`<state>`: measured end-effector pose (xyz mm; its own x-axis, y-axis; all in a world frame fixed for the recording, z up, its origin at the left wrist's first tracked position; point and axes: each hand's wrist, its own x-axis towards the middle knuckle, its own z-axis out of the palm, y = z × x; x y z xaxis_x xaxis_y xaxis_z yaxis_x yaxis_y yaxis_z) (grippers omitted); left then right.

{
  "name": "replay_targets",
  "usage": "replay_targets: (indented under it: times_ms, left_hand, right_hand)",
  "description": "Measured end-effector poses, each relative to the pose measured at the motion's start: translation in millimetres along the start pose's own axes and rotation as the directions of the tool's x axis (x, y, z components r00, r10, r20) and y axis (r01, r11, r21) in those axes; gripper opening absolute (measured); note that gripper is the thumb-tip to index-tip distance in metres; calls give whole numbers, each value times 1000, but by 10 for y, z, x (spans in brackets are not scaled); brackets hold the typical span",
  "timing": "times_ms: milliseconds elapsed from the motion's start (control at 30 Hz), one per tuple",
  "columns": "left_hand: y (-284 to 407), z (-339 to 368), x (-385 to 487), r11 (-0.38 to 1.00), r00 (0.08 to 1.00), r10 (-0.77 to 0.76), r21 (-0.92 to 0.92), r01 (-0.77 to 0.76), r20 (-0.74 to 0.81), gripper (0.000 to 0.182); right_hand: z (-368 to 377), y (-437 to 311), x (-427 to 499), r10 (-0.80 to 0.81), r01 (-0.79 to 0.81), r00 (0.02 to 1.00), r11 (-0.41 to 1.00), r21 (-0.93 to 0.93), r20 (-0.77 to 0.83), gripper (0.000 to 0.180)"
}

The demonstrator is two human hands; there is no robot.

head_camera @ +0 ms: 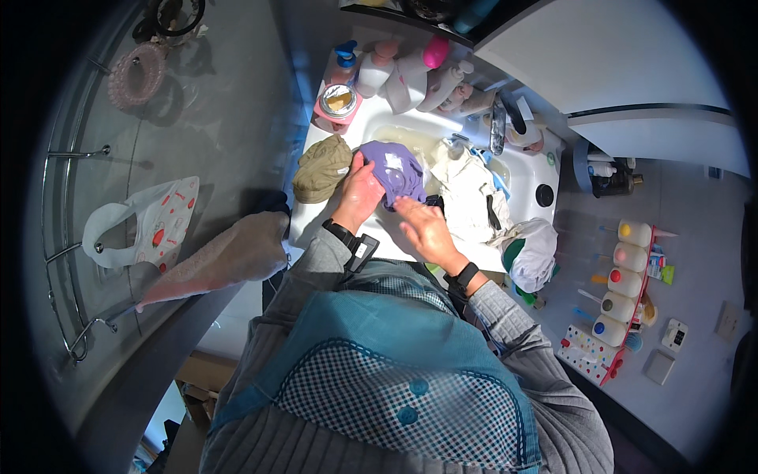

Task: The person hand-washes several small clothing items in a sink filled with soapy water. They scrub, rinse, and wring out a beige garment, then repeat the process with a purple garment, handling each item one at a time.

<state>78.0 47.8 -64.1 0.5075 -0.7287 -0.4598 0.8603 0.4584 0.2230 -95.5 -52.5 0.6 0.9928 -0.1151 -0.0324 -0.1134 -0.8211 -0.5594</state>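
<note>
A bunched, wet-looking purple cloth [393, 169] lies over the near left part of a white washbasin [527, 169]. My left hand [361, 188], palm up, supports its left side with the fingers at its edge. My right hand [427, 228] is at its near edge, fingertips touching it and fingers slightly spread. An olive cloth bundle [323, 169] rests on the rim to the left. White garments [468, 183] with some blue cloth lie in the basin to the right. A white and green cloth bundle [530, 255] hangs at the right corner.
Pump bottles [376, 70] and an open round tin [338, 101] line the back rim. The black faucet [498, 125] is at the back right. A metal towel rack [65, 249] with a pinkish towel [219, 258] is on the left wall. A toothbrush holder [625, 284] is at right.
</note>
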Motion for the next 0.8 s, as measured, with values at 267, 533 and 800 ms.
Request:
replay_targets:
  times_ms: [267,533,800]
  left_hand:
    - [78,290,-74,965,968,-122,253,64,219,40]
    - [135,283,51,484,970,49,844,-231,238,64]
    - [234,233,98,-112,742,266,784,-611,616,53]
  right_hand:
    - [-94,348,523,531,-266,843,545,795,-82,42]
    - [-41,362,514,407,-192,913,359,913,32,35]
    - [-180,401,491,481,-212,876,298,931,45,39]
